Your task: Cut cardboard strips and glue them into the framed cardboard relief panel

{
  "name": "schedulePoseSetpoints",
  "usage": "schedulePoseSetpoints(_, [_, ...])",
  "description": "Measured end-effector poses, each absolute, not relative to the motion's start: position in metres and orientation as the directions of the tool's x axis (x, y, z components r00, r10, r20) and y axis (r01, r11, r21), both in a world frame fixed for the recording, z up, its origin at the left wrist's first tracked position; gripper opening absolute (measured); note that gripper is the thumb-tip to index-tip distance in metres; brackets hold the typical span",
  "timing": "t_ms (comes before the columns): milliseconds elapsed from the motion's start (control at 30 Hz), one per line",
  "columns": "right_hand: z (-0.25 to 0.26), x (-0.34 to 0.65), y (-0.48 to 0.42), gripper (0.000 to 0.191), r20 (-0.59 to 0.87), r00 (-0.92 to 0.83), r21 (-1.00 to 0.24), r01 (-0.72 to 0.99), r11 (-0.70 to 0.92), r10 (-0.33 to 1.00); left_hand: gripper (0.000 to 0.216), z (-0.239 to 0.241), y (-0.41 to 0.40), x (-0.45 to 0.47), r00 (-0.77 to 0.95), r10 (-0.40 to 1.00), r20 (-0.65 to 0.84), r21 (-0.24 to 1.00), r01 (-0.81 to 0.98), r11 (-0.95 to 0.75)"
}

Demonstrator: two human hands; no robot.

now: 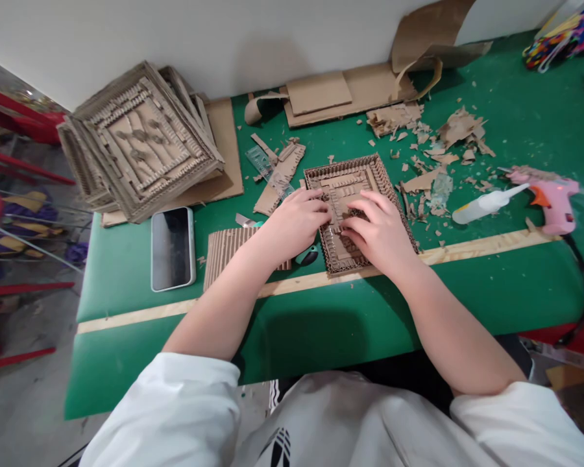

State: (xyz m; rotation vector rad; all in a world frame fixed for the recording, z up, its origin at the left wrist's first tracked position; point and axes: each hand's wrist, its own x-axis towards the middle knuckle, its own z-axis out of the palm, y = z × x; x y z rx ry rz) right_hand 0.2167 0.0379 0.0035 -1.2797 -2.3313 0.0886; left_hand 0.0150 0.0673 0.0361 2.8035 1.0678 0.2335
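A rectangular cardboard panel point(333, 250) with a raised corrugated border and small strips glued inside lies flat before me. My left hand point(299, 220) reaches over its left edge, fingers bent close together and resting on the inner strips; the thumb is hidden. My right hand point(377, 227) lies over the right side of the panel, its fingers apart and their tips touching the middle strips. Whether a small piece lies under the fingertips cannot be made out. Under my left forearm is a corrugated cardboard sheet point(221, 256), with dark-handled scissors point(307, 255) partly showing beside it.
Similar framed panels point(141, 143) are stacked at the left, behind a phone point(172, 250). A clear ruler point(267, 170) lies on cardboard pieces. To the right are torn scraps point(460, 130), a white glue bottle point(489, 204) and a pink glue gun point(552, 198) with its cord. Flat cardboard point(318, 94) sits along the wall.
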Motion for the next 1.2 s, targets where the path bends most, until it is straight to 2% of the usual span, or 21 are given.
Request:
schedulePoseSetpoints(200, [0.004,0.217,0.038,0.023,0.371,-0.449,-0.274,0.784,0.558,0.813,0.039,0.036,0.068,0.014,0.735,0.668,0.112,0.176,0.647,-0.742])
schedulePoseSetpoints(300, [0.007,0.217,0.038,0.020,0.414,-0.449,-0.300,0.754,0.584,0.792,0.038,0.039,0.067,0.016,0.724,0.682,0.098,0.235,0.649,-0.723])
schedulePoseSetpoints(500, [0.018,0.219,0.036,0.018,0.438,-0.353,-0.498,0.671,0.550,0.827,0.025,0.055,0.060,0.025,0.689,0.721,0.078,0.531,0.583,-0.615])
schedulePoseSetpoints(633, [0.025,0.220,0.032,0.018,0.391,-0.255,-0.646,0.609,0.461,0.885,0.022,0.059,0.056,0.027,0.620,0.774,0.124,0.600,0.575,-0.556])
schedulePoseSetpoints(833, [0.032,0.219,0.029,0.019,0.339,-0.210,-0.755,0.521,0.399,0.917,0.019,0.061,0.056,0.026,0.640,0.733,0.230,0.564,0.526,-0.637])
schedulePoseSetpoints(1000, [0.034,0.219,0.027,0.016,0.382,-0.233,-0.742,0.500,0.447,0.894,0.018,0.064,0.053,0.027,0.646,0.719,0.258,0.541,0.520,-0.661])
schedulePoseSetpoints(1067, [0.034,0.218,0.026,0.014,0.437,-0.231,-0.702,0.517,0.490,0.869,0.019,0.064,0.050,0.030,0.618,0.729,0.296,0.489,0.558,-0.671])
schedulePoseSetpoints(1200, [0.034,0.216,0.025,0.013,0.518,-0.240,-0.648,0.516,0.560,0.821,0.018,0.063,0.042,0.035,0.568,0.719,0.400,0.295,0.664,-0.688])
